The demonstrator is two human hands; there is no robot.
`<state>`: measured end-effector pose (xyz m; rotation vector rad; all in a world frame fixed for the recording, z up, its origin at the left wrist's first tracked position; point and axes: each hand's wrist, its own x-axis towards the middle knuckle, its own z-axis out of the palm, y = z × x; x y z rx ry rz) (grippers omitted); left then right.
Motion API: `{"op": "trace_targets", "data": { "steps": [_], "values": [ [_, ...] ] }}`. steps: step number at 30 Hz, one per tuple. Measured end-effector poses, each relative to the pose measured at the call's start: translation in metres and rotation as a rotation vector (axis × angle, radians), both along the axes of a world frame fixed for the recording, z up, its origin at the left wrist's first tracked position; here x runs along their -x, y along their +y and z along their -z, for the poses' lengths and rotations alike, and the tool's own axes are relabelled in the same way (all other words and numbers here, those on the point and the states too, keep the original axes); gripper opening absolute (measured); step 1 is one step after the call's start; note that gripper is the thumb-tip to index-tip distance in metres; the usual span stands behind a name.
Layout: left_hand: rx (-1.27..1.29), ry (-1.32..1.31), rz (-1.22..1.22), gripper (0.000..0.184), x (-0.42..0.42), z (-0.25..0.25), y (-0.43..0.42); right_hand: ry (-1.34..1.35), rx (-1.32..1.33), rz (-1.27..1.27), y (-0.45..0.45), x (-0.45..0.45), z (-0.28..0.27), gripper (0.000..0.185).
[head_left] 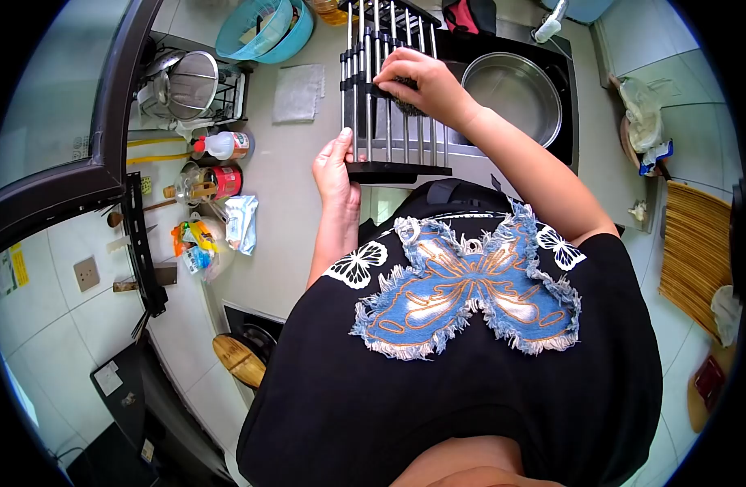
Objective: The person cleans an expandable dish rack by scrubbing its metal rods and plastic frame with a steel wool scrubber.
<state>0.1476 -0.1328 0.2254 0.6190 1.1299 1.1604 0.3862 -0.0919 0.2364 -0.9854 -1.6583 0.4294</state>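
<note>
A rack (388, 150) of silver metal rods with black end pieces is propped up over the counter in front of me. My left hand (336, 166) is closed on its near left corner, with the thumb lying up along the side. My right hand (418, 81) is bent over the middle of the rods, fingers pinched around a dark, wiry scouring pad (407, 107). That pad touches the rods and is partly covered by the fingers. Right of the rack, a round steel pan (513, 97) sits in the dark sink area.
A grey cloth (298, 93) lies left of the rack. Blue basins (263, 36) stand at the back. Along the left side are a dish rack with a strainer (193, 84), a red-capped bottle (225, 146) and a wipes pack (241, 225). A faucet (549, 24) is at the back right.
</note>
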Motion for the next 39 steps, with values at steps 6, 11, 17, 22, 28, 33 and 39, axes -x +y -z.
{"op": "trace_targets", "data": {
  "steps": [6, 11, 17, 22, 28, 33, 39],
  "values": [
    [0.024, 0.051, 0.025, 0.023, -0.002, -0.001, -0.006, -0.078, -0.055, 0.032, 0.001, -0.006, 0.004, 0.010],
    [-0.009, 0.028, 0.049, 0.025, 0.002, 0.003, -0.004, 0.001, -0.021, -0.091, -0.011, -0.006, -0.003, 0.011],
    [0.037, -0.027, 0.081, 0.015, 0.013, 0.021, 0.001, -0.030, 0.006, -0.090, -0.014, -0.010, -0.001, 0.010],
    [0.036, 0.003, 0.048, 0.017, 0.003, 0.006, -0.001, -0.144, 0.071, -0.018, 0.001, -0.004, -0.003, 0.010],
    [-0.015, 0.000, 0.025, 0.017, 0.016, 0.024, 0.006, -0.111, 0.118, 0.063, -0.008, 0.013, -0.003, 0.010],
    [-0.020, -0.031, -0.023, 0.018, 0.009, 0.011, 0.007, 0.052, 0.041, 0.146, -0.023, 0.017, -0.008, 0.018],
    [0.031, -0.032, -0.113, 0.023, -0.004, -0.008, 0.013, -0.047, -0.065, 0.035, -0.033, 0.030, -0.005, 0.012]
  ]
}}
